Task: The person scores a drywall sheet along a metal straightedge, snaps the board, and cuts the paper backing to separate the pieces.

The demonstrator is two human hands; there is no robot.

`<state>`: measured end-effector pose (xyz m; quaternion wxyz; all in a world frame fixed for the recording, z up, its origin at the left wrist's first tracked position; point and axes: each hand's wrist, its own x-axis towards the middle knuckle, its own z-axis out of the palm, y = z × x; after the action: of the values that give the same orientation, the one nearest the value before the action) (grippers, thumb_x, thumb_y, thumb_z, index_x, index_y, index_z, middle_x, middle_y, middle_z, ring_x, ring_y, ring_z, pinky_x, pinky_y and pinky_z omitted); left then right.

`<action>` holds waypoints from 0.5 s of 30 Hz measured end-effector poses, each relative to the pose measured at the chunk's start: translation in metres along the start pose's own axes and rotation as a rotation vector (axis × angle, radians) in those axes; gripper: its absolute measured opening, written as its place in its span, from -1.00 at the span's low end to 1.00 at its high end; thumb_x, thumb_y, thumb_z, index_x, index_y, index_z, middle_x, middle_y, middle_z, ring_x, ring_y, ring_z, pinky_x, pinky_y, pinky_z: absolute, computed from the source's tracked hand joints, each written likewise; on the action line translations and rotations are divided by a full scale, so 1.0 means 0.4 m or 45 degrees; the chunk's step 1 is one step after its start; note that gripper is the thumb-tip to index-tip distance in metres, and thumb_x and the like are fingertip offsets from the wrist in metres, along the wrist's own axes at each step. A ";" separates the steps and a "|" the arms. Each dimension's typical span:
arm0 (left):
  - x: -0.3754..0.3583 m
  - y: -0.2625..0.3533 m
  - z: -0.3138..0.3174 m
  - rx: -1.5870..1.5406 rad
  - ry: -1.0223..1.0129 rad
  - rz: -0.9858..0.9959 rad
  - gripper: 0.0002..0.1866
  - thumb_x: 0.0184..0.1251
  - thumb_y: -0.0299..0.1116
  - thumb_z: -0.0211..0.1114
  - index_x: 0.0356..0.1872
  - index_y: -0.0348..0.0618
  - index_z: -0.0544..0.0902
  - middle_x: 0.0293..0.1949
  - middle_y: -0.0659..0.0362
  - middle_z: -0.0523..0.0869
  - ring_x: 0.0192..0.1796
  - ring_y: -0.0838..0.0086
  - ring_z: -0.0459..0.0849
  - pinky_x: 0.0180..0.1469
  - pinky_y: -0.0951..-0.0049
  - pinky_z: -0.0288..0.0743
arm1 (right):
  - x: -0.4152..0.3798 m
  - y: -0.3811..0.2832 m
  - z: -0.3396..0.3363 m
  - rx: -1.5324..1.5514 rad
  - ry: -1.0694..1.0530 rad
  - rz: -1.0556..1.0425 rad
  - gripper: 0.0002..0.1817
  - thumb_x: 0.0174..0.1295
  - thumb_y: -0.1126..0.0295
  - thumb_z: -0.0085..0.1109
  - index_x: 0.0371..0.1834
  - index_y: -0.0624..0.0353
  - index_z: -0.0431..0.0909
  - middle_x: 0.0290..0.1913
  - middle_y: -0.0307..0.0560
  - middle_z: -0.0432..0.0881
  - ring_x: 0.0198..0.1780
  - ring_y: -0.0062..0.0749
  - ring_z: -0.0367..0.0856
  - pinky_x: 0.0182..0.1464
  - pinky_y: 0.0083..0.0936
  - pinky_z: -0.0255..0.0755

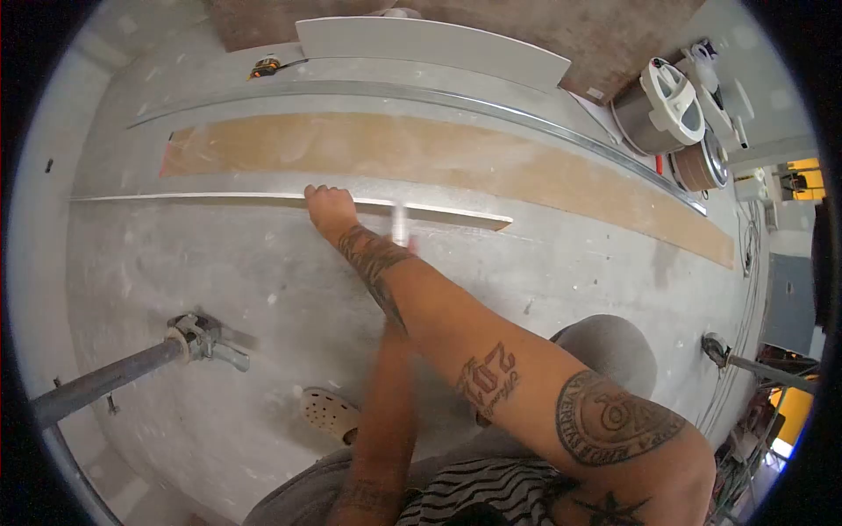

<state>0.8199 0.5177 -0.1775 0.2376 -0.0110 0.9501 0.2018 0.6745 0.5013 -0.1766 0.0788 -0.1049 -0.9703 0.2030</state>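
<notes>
My right hand (331,210) is closed over the top edge of a long, narrow plasterboard strip (460,216), which seems to stand on its edge. The tattooed right forearm crosses above my left arm. Mostly hidden beneath that forearm is my left hand (412,244), with only a bit of the fingers showing. A pale handheld tool (399,224), smeared by motion, rises from it against the strip; its kind is not clear. Just beyond the strip, a long brown board (289,145) lies flat on the floor.
Farther out are a metal profile (491,103), a white panel (430,48) and a tape measure (264,67). Buckets (653,110) stand at the back right. Metal poles with clamps (197,337) jut in at left and right. A clog (329,414) shows below.
</notes>
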 end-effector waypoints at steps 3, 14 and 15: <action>-0.142 0.129 0.092 0.149 -0.320 0.325 -0.52 0.43 0.01 0.02 0.13 -0.17 0.41 -0.38 -0.03 0.73 -0.30 -0.02 0.72 -0.18 0.02 0.57 | 0.003 0.004 0.006 -0.014 -0.051 0.065 -0.90 0.13 0.43 0.10 -0.29 0.11 0.50 -0.34 -0.07 0.66 -0.27 -0.22 0.71 -0.28 -0.33 0.57; -0.091 0.068 0.025 0.006 0.090 0.186 -0.59 0.44 -0.05 0.01 -0.06 -0.25 0.44 -0.40 -0.10 0.72 -0.34 -0.02 0.72 -0.36 0.06 0.58 | 0.001 0.006 0.022 0.038 0.059 0.051 -0.92 0.15 0.35 0.11 -0.38 0.08 0.56 -0.42 -0.08 0.66 -0.33 -0.23 0.70 -0.31 -0.29 0.55; -0.094 0.065 0.067 0.003 0.088 0.187 -0.59 0.44 -0.05 0.01 -0.06 -0.25 0.44 -0.40 -0.10 0.72 -0.34 -0.02 0.72 -0.36 0.06 0.58 | 0.000 0.008 0.019 0.035 0.059 0.052 -0.92 0.15 0.35 0.11 -0.38 0.08 0.56 -0.42 -0.08 0.66 -0.33 -0.23 0.70 -0.31 -0.29 0.55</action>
<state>0.8623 0.5491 -0.1720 0.1893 0.0522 0.9562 0.2170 0.6734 0.5013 -0.1846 0.0986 -0.1281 -0.9631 0.2154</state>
